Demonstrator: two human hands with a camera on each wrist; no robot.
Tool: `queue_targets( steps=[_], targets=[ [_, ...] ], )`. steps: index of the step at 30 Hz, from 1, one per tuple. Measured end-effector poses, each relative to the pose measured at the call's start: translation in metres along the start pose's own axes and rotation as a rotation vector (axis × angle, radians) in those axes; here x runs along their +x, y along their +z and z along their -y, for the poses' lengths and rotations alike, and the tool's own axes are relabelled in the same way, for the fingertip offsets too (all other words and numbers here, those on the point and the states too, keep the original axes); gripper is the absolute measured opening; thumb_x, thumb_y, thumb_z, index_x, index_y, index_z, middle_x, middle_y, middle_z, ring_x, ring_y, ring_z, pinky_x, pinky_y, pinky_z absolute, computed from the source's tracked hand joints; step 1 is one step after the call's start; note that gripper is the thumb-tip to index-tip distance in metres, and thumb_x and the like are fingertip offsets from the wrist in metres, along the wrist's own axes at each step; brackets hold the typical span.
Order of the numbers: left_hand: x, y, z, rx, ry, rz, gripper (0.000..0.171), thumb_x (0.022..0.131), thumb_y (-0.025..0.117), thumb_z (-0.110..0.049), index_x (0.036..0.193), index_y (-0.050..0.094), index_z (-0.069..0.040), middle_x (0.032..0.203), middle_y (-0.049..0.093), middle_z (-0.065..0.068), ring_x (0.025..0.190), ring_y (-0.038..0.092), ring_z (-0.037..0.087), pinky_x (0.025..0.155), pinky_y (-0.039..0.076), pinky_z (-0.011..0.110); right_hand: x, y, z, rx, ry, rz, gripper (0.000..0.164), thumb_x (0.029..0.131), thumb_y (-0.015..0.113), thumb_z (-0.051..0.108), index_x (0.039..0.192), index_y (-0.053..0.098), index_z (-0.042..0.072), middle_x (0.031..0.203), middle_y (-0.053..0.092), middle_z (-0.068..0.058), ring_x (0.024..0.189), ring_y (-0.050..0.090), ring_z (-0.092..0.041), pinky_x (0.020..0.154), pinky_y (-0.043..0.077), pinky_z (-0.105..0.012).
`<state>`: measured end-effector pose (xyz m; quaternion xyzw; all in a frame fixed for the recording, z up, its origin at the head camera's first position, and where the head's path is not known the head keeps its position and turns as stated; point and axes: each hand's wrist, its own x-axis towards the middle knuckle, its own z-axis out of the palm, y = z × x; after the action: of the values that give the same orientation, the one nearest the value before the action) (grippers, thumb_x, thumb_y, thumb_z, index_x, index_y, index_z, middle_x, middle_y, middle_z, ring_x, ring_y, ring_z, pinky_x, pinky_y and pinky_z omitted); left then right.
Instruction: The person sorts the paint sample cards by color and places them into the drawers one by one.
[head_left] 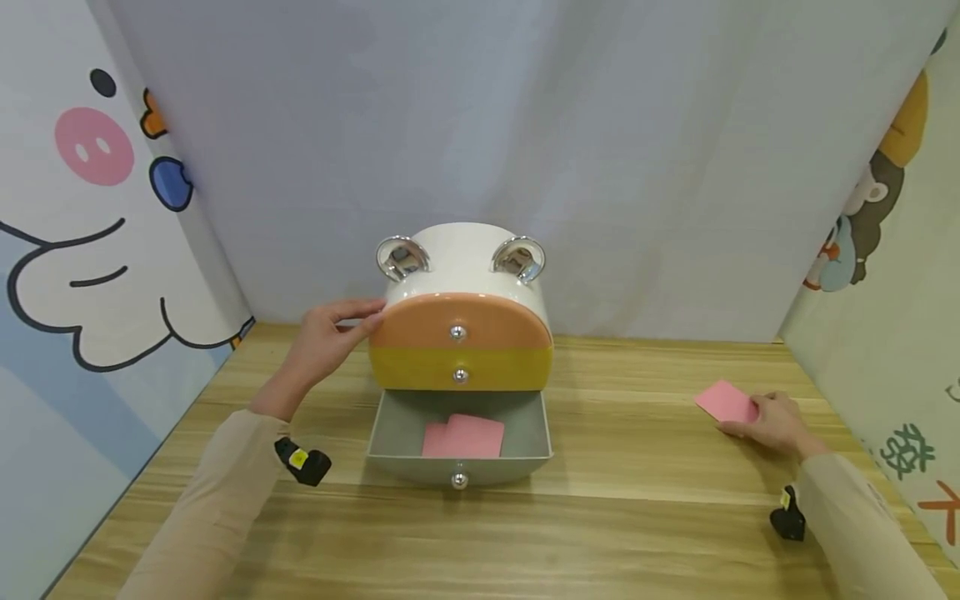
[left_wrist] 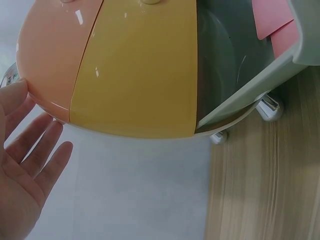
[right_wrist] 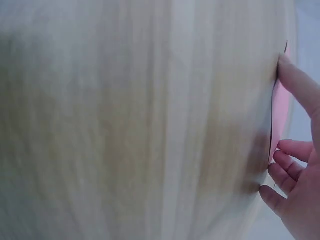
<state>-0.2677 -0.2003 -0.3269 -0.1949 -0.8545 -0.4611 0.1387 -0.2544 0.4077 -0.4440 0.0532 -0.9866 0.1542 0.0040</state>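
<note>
A desktop drawer box [head_left: 461, 250] with a rounded white top, silver ears and orange, yellow and grey-green drawers stands on the table. Its bottom grey-green drawer [head_left: 517, 472] is pulled out, with pink paper cards [head_left: 477, 437] lying inside. My left hand [head_left: 322, 343] touches the box's upper left edge, thumb at the edge of the orange front [left_wrist: 55, 45] and the other fingers extended along the side. Far to the right, my right hand [head_left: 776, 423] pinches a pink paper card [head_left: 724, 402] between thumb and fingers, at or just above the tabletop.
The wood-grain table [head_left: 630, 533] reaches back to a grey curtain [head_left: 637, 167]. Cartoon-printed panels [head_left: 45, 208] flank it on both sides. Small metal feet [left_wrist: 270, 107] hold the box off the table.
</note>
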Motion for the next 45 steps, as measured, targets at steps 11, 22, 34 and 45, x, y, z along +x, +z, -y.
queue_targets(
  steps=[11, 22, 34, 45],
  targets=[
    [0.0, 0.0, 0.0, 0.003, 0.002, -0.006, 0.032, 0.089, 0.059, -0.021, 0.114, 0.063, -0.001, 0.115, 0.061, 0.015, 0.105, 0.056, 0.026, 0.08, 0.052, 0.039, 0.004, 0.002, 0.004, -0.048, 0.002, -0.03, 0.073, 0.073, 0.067, 0.043, 0.098, 0.052, -0.024, 0.087, 0.056, -0.033, 0.086, 0.047, -0.044, 0.074, 0.039, -0.052],
    [0.0, 0.0, 0.001, -0.007, 0.002, -0.002, 0.031, 0.089, 0.059, -0.019, 0.114, 0.063, -0.001, 0.116, 0.061, 0.014, 0.106, 0.056, 0.026, 0.081, 0.052, 0.039, 0.004, 0.001, 0.015, 0.133, 0.035, -0.04, 0.078, 0.071, 0.075, 0.031, 0.111, 0.04, -0.026, 0.098, 0.05, -0.038, 0.082, 0.052, -0.037, 0.067, 0.045, -0.04],
    [0.001, 0.0, 0.001, -0.001, 0.008, -0.003, 0.031, 0.089, 0.059, -0.019, 0.114, 0.064, -0.001, 0.115, 0.061, 0.014, 0.105, 0.056, 0.025, 0.079, 0.053, 0.033, 0.001, -0.009, 0.017, 0.636, 0.182, 0.114, 0.058, 0.082, 0.053, -0.008, 0.128, 0.022, -0.024, 0.109, 0.038, -0.033, 0.073, 0.053, -0.011, 0.063, 0.053, -0.02],
    [0.001, 0.0, 0.002, 0.003, 0.003, 0.007, 0.031, 0.089, 0.059, -0.019, 0.114, 0.063, -0.001, 0.115, 0.061, 0.015, 0.106, 0.055, 0.025, 0.079, 0.053, 0.033, 0.006, -0.036, 0.054, 0.79, -0.055, 0.289, 0.056, 0.09, 0.051, 0.005, 0.134, 0.023, -0.017, 0.114, 0.046, -0.014, 0.087, 0.056, -0.007, 0.078, 0.053, -0.031]
  ],
)
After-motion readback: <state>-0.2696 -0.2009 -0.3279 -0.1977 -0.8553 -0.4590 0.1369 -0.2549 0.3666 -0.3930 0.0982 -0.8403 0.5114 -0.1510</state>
